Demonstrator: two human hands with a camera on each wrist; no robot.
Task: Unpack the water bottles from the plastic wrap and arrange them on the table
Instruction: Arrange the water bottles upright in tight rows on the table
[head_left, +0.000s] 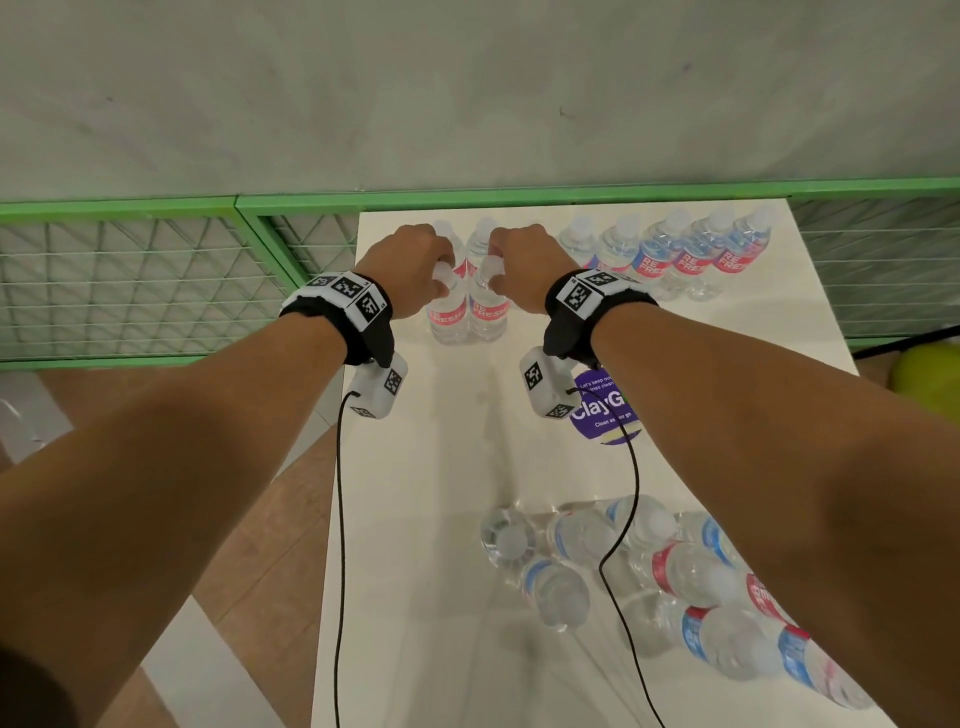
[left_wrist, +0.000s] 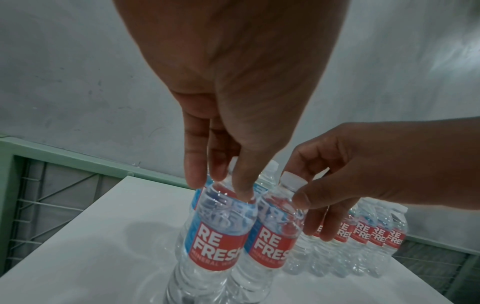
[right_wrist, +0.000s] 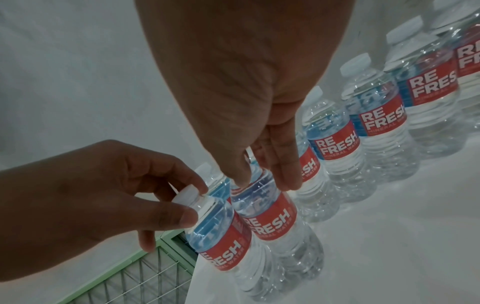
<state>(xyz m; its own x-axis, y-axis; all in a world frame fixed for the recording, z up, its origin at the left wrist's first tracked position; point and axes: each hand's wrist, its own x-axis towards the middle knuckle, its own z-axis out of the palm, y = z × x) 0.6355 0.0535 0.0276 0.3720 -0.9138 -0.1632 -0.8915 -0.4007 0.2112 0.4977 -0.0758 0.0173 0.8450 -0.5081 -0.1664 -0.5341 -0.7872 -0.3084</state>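
**Holding two bottles by the neck at the far edge of the table**

Item 1. Your left hand (head_left: 415, 262): grip closed by thumb and fingertips round the neck and cap of the left bottle (head_left: 448, 310). The bottle stands upright near the table's far left corner, base on the table (head_left: 441, 519).

Item 2. Your right hand (head_left: 524, 265): grip closed the same way round the cap and neck of the right bottle (head_left: 487, 312). It stands upright and touches the left bottle side by side; red "REFRESH" labels face you.

Item 3. Two more bottles (head_left: 480, 240) stand just behind that pair, closer to the far edge, partly hidden by your hands.

Item 4. Row of five bottles (head_left: 675, 257): upright, side by side along the far edge, running toward the far right corner, labels facing you.

Item 5. Wrapped pack (head_left: 670, 582): the remaining bottles sit at the near right part of the table, in clear plastic wrap (head_left: 587, 670) that trails loose toward the near edge. Your right forearm covers part of it, so the count cannot be told.

Item 6. Purple sticker (head_left: 605, 410): flat on the table between the standing bottles and the pack, partly hidden by the right wrist unit.

Item 7. Green mesh railing (head_left: 156, 275): beyond the table's left and far edges, with a grey wall (head_left: 467, 93) above.
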